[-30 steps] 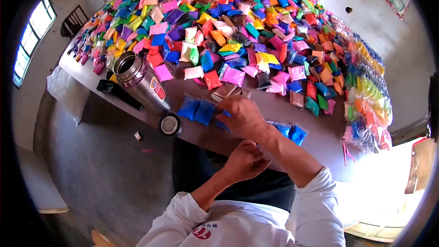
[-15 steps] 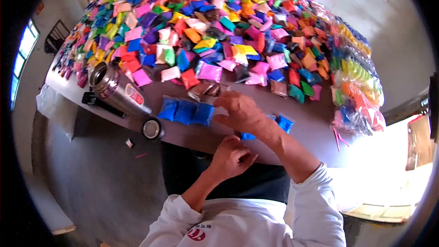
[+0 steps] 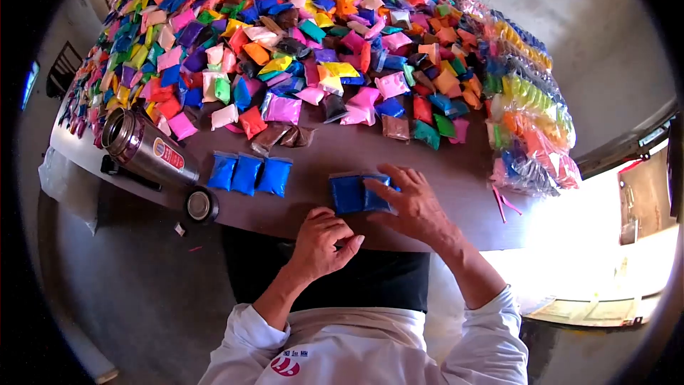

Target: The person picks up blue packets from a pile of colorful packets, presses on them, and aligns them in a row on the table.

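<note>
Two blue packets lie side by side near the table's front edge. My right hand is over the right one, fingers apart, its fingertips at the packet's surface. To the left of this pair, my left hand is at the table edge with curled fingers and the thumb out; whether anything small is inside cannot be made out. Three more blue packets lie in a row further left. Behind them two brown packets rest at the front of a large heap of coloured packets.
An open metal flask leans at the left of the table, with its round lid beside it. Clear bags of coloured items are stacked at the right. Pink strips hang near the right front edge.
My right hand has moved to the right, off the row of three blue packets and onto the pair. My left hand has shifted slightly left. The camera view has shifted too.
</note>
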### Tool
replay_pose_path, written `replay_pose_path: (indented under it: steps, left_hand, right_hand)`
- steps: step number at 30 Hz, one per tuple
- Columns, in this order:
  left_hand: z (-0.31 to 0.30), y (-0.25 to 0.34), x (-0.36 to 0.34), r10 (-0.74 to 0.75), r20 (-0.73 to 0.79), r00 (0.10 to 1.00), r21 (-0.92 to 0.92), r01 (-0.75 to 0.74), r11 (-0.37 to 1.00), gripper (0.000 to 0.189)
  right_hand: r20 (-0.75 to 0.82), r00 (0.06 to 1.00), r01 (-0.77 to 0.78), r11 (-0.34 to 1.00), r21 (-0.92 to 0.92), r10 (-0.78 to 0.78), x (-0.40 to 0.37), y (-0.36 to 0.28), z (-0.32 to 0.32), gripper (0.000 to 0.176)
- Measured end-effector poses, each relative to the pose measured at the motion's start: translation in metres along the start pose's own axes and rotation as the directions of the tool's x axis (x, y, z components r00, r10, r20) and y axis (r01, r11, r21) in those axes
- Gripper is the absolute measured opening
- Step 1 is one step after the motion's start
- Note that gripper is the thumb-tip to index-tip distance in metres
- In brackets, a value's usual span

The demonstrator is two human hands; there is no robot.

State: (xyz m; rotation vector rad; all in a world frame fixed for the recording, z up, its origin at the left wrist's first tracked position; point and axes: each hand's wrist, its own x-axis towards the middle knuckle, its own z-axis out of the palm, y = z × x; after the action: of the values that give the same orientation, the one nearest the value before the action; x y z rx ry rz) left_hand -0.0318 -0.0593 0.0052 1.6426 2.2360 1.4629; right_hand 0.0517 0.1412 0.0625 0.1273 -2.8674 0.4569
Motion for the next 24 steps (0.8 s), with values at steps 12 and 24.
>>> replay_pose_path:
  steps: [12, 24]
  left_hand:
    - [0.0, -0.002, -0.001, 0.004, -0.018, 1.0, -0.019, -0.004, 1.0, 0.022]
    - [0.003, 0.0, -0.003, 0.013, -0.08, 0.997, 0.017, -0.012, 1.0, 0.02]
  right_hand:
    - [0.004, 0.996, 0.088, 0.996, -0.021, -0.088, 0.026, -0.007, 0.036, 0.046]
    - [-0.058, 0.998, -0.036, 0.999, 0.024, 0.038, 0.049, -0.012, 0.054, 0.052]
